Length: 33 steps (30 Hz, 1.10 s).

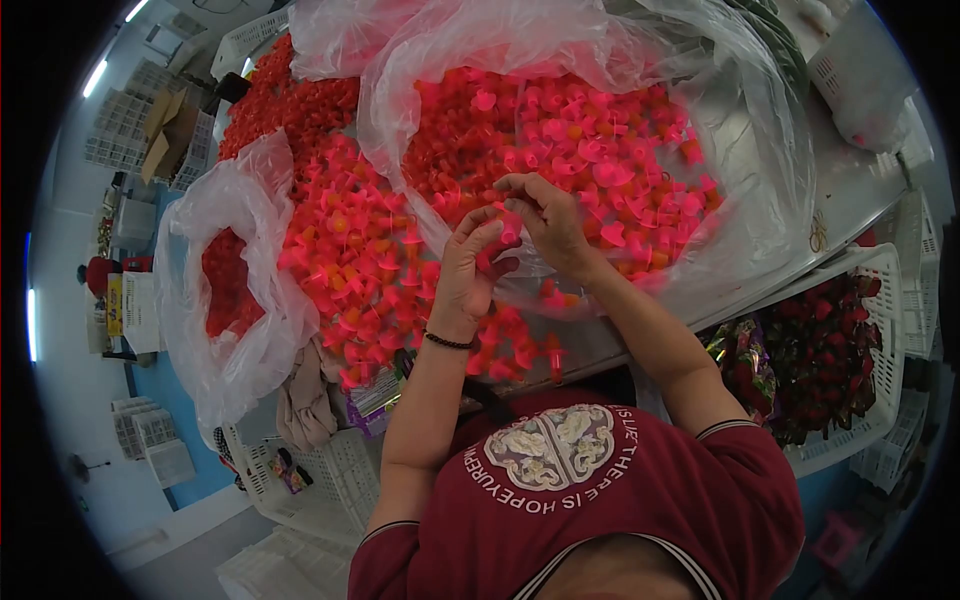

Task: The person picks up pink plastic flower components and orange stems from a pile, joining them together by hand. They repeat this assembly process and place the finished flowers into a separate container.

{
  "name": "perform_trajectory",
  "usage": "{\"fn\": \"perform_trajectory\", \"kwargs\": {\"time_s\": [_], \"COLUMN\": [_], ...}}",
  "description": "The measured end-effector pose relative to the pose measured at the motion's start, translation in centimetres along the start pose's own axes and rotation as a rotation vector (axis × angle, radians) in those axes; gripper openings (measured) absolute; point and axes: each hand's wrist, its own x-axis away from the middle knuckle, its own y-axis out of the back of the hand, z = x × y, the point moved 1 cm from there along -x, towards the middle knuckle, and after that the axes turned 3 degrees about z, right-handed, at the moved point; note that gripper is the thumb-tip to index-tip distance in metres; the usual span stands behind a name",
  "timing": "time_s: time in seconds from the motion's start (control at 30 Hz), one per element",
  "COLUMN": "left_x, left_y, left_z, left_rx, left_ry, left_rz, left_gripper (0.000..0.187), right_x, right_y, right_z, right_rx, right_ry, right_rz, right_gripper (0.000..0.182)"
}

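Note:
My left hand (472,258), with a dark beaded bracelet at its wrist, is closed around a bright pink plastic piece (510,231). Close against it is my right hand (553,228), its thumb and forefinger curled at the top of that piece. Whatever sits between those right fingertips is too small to make out. Both hands hover over the near edge of a clear plastic bag (745,235) lying open on the table. Many small pink caps with orange parts (620,170) fill it. A loose heap of pink and orange pieces (345,270) lies left of my left hand.
Red pieces (290,95) are heaped at the back left. Another clear bag (215,370) holds red pieces. A white basket (885,375) of dark red flower-like items stands at the right. A beige cloth (307,400) hangs by the front left edge, above white crates (335,475).

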Motion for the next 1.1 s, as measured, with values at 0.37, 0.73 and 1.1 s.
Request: {"fn": "perform_trajectory", "kwargs": {"time_s": [0.37,0.73,1.1], "left_x": [0.4,1.5,1.1], "left_y": [-2.3,-1.0,0.1], "left_z": [0.8,-1.0,-0.6], "left_rx": [0.238,-0.643,-0.96], "left_ry": [0.035,-0.252,-0.556], "left_rz": [-0.026,-0.142,-0.182], "left_gripper": [0.028,0.033,0.035], "right_x": [-0.1,-0.3,-0.3], "right_y": [0.0,0.9,1.0], "right_z": [-0.5,1.0,0.9], "right_rx": [-0.286,-0.247,-0.169], "right_ry": [-0.175,-0.089,-0.161], "right_rz": [-0.173,0.113,0.093], "right_gripper": [0.02,0.015,0.014]}}
